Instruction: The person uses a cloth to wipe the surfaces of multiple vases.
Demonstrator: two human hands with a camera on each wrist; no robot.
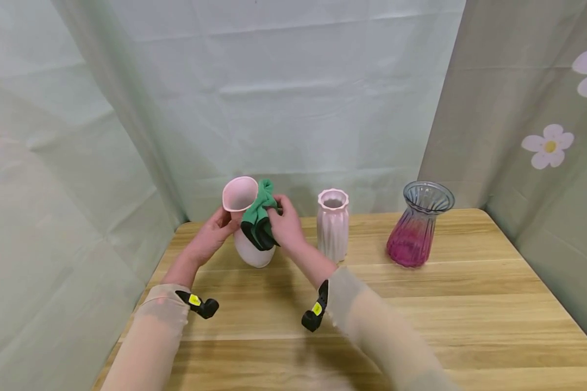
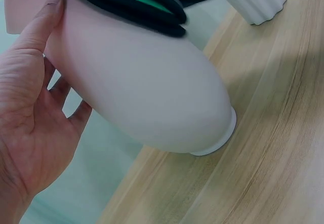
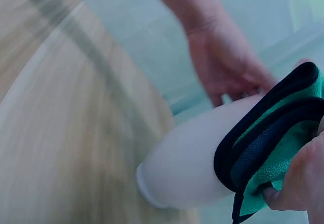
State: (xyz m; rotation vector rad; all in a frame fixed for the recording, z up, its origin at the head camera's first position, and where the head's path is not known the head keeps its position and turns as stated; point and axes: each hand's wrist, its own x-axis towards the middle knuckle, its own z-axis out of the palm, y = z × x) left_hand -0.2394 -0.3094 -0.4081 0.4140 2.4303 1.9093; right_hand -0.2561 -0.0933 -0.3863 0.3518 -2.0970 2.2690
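Note:
A vase (image 1: pixel 254 252) with a white body and pink neck stands at the back left of the table, its wide mouth upward. My left hand (image 1: pixel 209 237) grips it at the neck, thumb in front and fingers behind, as the left wrist view shows on the vase (image 2: pixel 147 87). In my right hand (image 1: pixel 287 225) is a bunched green cloth (image 1: pixel 264 203) with black edging, pinched between thumb and fingers. The folded cloth (image 3: pixel 276 168) lies against the vase's right side, just below the rim. Some right fingers are hidden behind the cloth.
Right of my right hand stands a white ribbed vase (image 1: pixel 332 231) with a scalloped rim. Farther right is a glass vase (image 1: pixel 413 233), blue-grey above and magenta below. All are on a wooden table (image 1: pixel 494 304), with a pale curtain (image 1: pixel 293 108) behind its back edge.

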